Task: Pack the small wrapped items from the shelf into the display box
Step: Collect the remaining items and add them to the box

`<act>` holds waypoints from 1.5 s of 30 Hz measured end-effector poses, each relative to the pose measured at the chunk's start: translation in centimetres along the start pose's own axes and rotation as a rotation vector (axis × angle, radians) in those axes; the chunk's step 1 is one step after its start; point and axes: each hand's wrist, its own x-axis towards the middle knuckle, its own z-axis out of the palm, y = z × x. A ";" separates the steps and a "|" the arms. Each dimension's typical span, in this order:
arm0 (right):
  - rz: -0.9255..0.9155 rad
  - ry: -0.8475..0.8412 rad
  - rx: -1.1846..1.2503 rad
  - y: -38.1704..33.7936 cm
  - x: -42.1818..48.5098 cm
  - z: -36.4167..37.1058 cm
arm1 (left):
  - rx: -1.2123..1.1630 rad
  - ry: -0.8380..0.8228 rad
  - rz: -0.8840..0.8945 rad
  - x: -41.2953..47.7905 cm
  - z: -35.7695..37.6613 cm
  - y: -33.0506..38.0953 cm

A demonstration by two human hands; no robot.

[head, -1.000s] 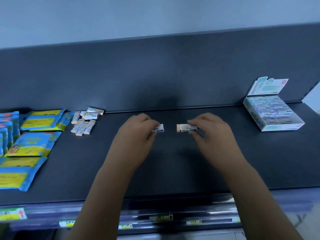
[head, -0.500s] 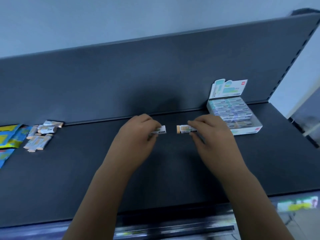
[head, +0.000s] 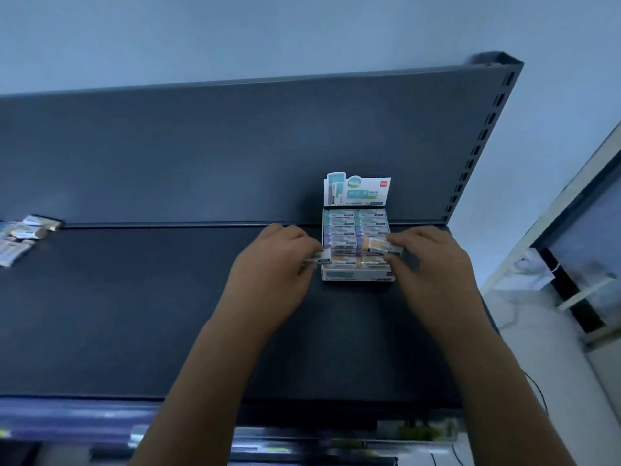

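As right grip (head: pixel 433 270) pinches it, item (head: pixel 378 245) overhangs box (head: pixel 358 275).

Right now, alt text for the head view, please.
At the display box, the left hand pinches a wrapped item by its front corner; the right hand holds a second item over its rows. Loose items lie far left.

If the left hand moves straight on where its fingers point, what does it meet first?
Probably the display box: the left hand and its wrapped item point at its left side.
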 end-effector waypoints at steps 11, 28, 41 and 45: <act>0.037 -0.122 0.039 1.9 1.8 -0.6 | 0.052 -0.196 -0.011 3.8 2.8 1.9; -0.100 -0.339 -0.082 2.2 3.5 0.8 | 0.094 -0.401 0.071 4.7 4.0 0.7; -0.092 -0.419 -0.189 1.8 3.0 1.0 | 0.251 -0.373 0.070 2.8 3.7 1.3; -0.049 -0.413 -0.141 1.4 2.4 1.1 | 0.274 -0.372 0.057 2.7 3.7 1.4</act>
